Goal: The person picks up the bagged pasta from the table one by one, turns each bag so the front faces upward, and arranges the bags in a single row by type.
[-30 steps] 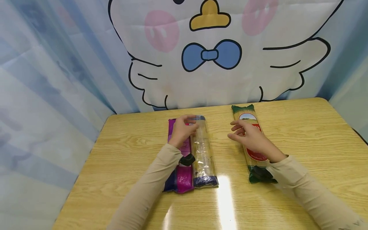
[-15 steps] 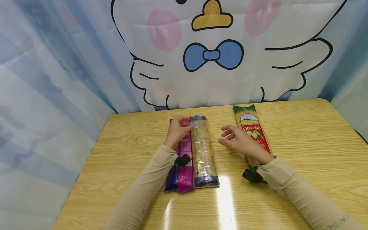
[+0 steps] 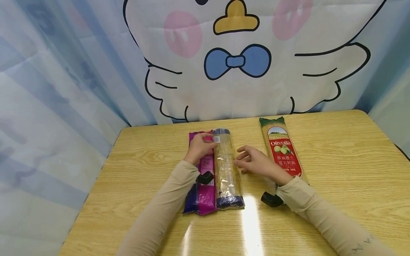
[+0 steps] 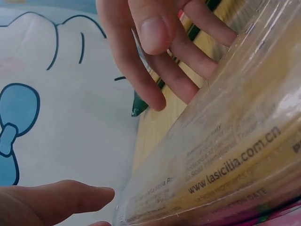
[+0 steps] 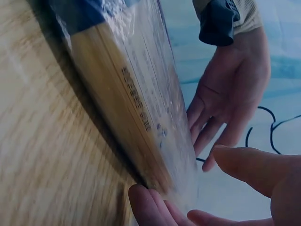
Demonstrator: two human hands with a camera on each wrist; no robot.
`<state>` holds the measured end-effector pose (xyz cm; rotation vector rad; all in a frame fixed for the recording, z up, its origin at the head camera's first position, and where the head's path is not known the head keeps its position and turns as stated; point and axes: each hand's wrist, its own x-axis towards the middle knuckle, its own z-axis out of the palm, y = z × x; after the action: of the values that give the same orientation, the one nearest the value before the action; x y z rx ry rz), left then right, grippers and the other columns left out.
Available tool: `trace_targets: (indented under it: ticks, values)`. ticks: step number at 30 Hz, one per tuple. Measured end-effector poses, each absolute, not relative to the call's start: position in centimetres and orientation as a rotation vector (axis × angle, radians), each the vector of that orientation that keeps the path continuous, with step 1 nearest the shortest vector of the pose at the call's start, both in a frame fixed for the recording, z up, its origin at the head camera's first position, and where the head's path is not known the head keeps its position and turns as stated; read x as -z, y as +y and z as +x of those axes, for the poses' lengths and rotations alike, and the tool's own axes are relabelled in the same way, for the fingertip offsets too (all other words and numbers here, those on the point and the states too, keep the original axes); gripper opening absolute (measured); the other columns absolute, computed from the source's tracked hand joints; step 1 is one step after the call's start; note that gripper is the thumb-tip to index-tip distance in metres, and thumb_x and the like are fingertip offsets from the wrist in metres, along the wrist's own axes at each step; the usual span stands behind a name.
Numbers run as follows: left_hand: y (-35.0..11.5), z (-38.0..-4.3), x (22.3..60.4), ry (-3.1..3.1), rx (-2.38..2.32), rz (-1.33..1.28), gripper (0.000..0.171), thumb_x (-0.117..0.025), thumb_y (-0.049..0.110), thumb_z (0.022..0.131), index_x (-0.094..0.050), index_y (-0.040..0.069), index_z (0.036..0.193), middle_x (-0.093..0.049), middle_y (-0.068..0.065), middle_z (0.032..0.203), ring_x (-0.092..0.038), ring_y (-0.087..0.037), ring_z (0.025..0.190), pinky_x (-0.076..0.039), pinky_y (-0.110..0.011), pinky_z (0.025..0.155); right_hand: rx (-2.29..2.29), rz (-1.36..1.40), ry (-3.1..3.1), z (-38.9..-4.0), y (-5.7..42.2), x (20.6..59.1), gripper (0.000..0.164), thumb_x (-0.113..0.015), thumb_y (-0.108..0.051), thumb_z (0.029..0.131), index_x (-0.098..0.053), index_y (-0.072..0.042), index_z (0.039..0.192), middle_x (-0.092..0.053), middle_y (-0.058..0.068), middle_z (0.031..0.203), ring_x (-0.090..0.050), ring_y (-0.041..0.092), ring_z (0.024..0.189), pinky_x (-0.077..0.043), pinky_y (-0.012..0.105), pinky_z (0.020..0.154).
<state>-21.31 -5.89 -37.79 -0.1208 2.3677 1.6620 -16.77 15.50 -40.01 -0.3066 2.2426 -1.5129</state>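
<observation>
Three long pasta packets lie on the table. My left hand [image 3: 199, 148] is over the magenta-purple packet [image 3: 206, 193], its fingertips at the left edge of the clear packet with navy ends [image 3: 225, 167]. My right hand [image 3: 257, 163] is at that packet's right side, fingers loosely bent. In the right wrist view its fingertips [image 5: 146, 202] are close to the lower edge of the clear packet [image 5: 124, 99]; contact is unclear. The left wrist view has printed text on the clear packet [image 4: 225, 155] between both hands. Right of them lies the green-ended spaghetti packet with a red label [image 3: 283, 149], partly behind my right wrist.
The wooden table [image 3: 147, 160] ends at a patterned curtain [image 3: 237, 92] along the back and left. A black wrist camera [image 3: 271, 199] juts from the right cuff, and another camera [image 3: 205, 177] from the left.
My right hand has moved left and slightly nearer, off the red-labelled spaghetti packet to the clear packet's side. My left hand has shifted slightly left. The packets lie as before.
</observation>
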Motion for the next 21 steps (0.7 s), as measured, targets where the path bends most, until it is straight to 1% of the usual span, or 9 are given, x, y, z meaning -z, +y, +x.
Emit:
trace_targets:
  ticks: [8, 12, 15, 21]
  values:
    - [-5.4, -21.5, 38.4, 2.403, -1.647, -0.142, 0.043, -0.072, 0.002, 0.087, -0.061, -0.004, 0.128, -0.066, -0.024, 0.120, -0.071, -0.034, 0.095, -0.062, -0.037, 0.078, 1.495, -0.260, 2.221, -16.7, 14.5, 40.5, 0.058, -0.063, -0.016, 0.098, -0.036, 0.014, 0.140, -0.053, 0.031, 0.128, -0.066, 0.031, 0.101, -0.062, 0.035, 0.079]
    - [-5.3, -21.6, 38.7, 2.383, -1.684, -0.135, 0.040, -0.073, 0.001, 0.086, -0.062, -0.007, 0.123, -0.067, -0.025, 0.119, -0.070, -0.033, 0.099, -0.063, -0.035, 0.076, 1.480, -0.236, 2.260, -16.7, 14.2, 40.7, 0.057, -0.064, -0.014, 0.097, -0.039, 0.017, 0.136, -0.054, 0.029, 0.123, -0.064, 0.031, 0.100, -0.062, 0.033, 0.075]
    - [-5.2, -21.7, 38.8, 2.401, -1.681, -0.138, 0.038, -0.073, 0.001, 0.086, -0.064, -0.007, 0.122, -0.068, -0.024, 0.117, -0.070, -0.032, 0.101, -0.063, -0.033, 0.075, 1.509, -0.223, 2.255, -16.7, 13.9, 40.8, 0.055, -0.066, -0.010, 0.095, -0.040, 0.019, 0.134, -0.054, 0.029, 0.119, -0.063, 0.031, 0.098, -0.062, 0.033, 0.073]
    - [-5.1, -21.8, 39.1, 2.439, -1.664, -0.133, 0.038, -0.072, -0.003, 0.084, -0.064, -0.007, 0.122, -0.069, -0.023, 0.116, -0.071, -0.033, 0.097, -0.063, -0.031, 0.073, 1.561, -0.172, 2.236, -16.8, 13.4, 40.9, 0.051, -0.067, -0.004, 0.092, -0.042, 0.018, 0.131, -0.055, 0.027, 0.115, -0.063, 0.026, 0.091, -0.062, 0.033, 0.070]
